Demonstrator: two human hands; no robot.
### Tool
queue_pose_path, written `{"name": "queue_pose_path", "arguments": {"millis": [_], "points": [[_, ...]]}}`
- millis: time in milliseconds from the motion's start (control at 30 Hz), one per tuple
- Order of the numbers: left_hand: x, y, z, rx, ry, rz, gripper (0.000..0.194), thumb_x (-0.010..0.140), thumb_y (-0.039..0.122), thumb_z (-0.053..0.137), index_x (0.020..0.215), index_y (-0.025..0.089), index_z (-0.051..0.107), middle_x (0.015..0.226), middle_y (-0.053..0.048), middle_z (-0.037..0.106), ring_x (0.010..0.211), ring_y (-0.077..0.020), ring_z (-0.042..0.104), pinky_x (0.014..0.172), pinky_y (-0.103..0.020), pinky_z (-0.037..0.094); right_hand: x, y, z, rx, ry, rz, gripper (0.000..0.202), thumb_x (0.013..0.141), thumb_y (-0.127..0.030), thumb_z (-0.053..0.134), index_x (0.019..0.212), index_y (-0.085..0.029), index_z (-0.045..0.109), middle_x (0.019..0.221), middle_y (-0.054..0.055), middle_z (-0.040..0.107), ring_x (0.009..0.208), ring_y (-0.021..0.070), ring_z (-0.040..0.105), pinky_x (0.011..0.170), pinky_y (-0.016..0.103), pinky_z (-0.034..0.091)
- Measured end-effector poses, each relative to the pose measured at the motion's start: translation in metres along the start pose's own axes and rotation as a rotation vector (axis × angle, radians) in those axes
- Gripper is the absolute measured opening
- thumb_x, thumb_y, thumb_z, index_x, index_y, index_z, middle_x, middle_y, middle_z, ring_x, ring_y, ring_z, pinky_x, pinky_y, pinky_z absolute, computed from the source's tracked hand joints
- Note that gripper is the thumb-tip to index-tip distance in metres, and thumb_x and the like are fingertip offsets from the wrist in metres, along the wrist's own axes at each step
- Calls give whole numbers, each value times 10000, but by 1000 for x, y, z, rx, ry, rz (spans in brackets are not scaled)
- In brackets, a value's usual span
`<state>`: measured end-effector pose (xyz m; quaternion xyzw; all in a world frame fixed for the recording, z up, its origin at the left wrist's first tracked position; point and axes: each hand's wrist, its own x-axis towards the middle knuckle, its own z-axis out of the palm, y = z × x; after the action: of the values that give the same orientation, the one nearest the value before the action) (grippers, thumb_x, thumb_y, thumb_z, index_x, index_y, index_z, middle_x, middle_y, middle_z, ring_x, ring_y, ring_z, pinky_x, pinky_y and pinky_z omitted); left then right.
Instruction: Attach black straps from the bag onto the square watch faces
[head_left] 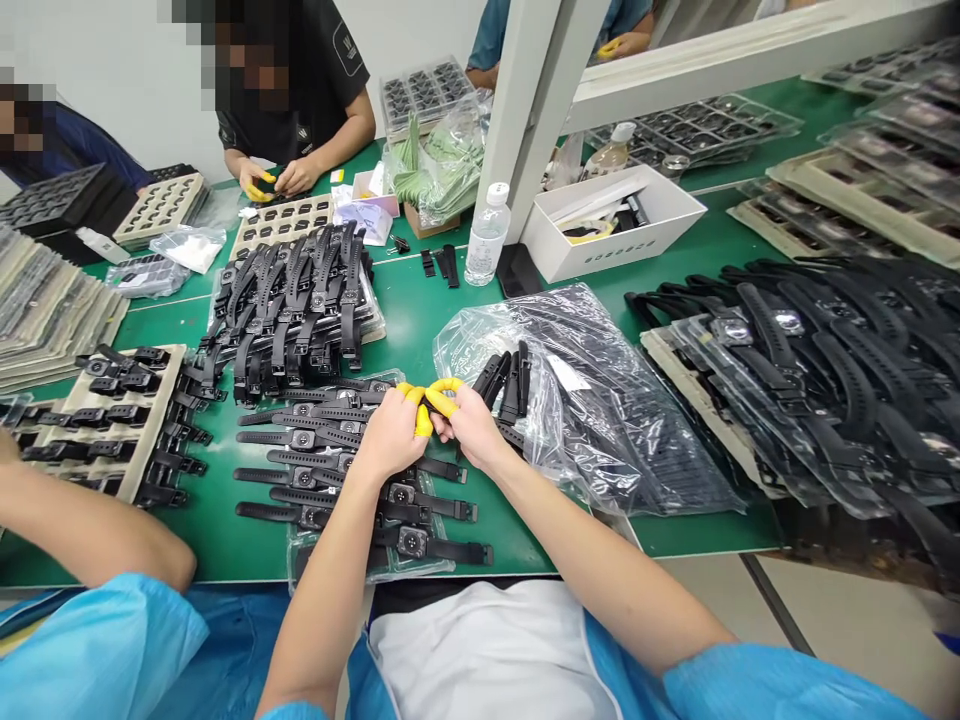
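My left hand (pixel 395 432) and my right hand (pixel 466 420) meet above the right edge of a tray of black smartwatches (pixel 302 440). Yellow covers sit on their fingertips. Both hands are closed, pinched round a small dark piece between the fingertips, mostly hidden, too small to name. Just right of my right hand, several loose black straps (pixel 513 385) lie on a clear plastic bag (pixel 622 400) filled with black straps. Below my hands, a watch (pixel 412 542) lies at the tray's near end with its back up.
Stacked watch trays (pixel 289 310) stand behind, with more at right (pixel 810 350) and left (pixel 112 430). Beyond are a water bottle (pixel 488 235), a white box (pixel 611 225) and a metal post (pixel 525 110). A person's bare arm (pixel 90 520) rests at left; another person works opposite.
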<state>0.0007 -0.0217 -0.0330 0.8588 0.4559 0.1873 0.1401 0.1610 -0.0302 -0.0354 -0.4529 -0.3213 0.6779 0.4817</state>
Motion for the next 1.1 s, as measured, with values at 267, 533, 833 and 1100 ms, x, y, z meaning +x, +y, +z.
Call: {"name": "queue_pose_path", "arguments": {"millis": [267, 533, 833, 1100], "points": [[-2, -2, 1, -84, -28, -15, 349, 893, 157, 423, 1195, 134, 596, 1158, -165, 611, 1102, -307, 582, 994, -487, 556, -1, 4, -1, -25, -26, -45, 521, 777, -610, 798, 1018, -245, 515, 467, -116, 551, 381, 89, 405, 423, 212, 375], [-2, -4, 6, -201, 62, -7, 404, 926, 174, 409, 1288, 143, 586, 1216, -160, 632, 1191, -297, 589, 1071, -502, 527, -1, 2, -1, -36, -54, -95, 530, 787, -654, 772, 1003, -241, 520, 471, -109, 557, 388, 90, 401, 429, 218, 371], [0, -6, 0, -396, 78, -26, 416, 939, 152, 414, 1309, 173, 603, 1230, -132, 660, 1178, -260, 637, 1061, -456, 541, -3, -1, 0, 2, -84, -74, 525, 789, -659, 768, 1004, -250, 520, 477, -108, 549, 394, 91, 373, 432, 215, 361], [6, -3, 2, -673, 286, -182, 250, 960, 318, 640, 1180, 202, 663, 1154, -105, 696, 1016, -219, 698, 906, -367, 592, -2, -8, -4, 214, -149, 26, 484, 793, -646, 794, 838, -238, 537, 544, -81, 508, 429, 91, 369, 439, 242, 407]]}}
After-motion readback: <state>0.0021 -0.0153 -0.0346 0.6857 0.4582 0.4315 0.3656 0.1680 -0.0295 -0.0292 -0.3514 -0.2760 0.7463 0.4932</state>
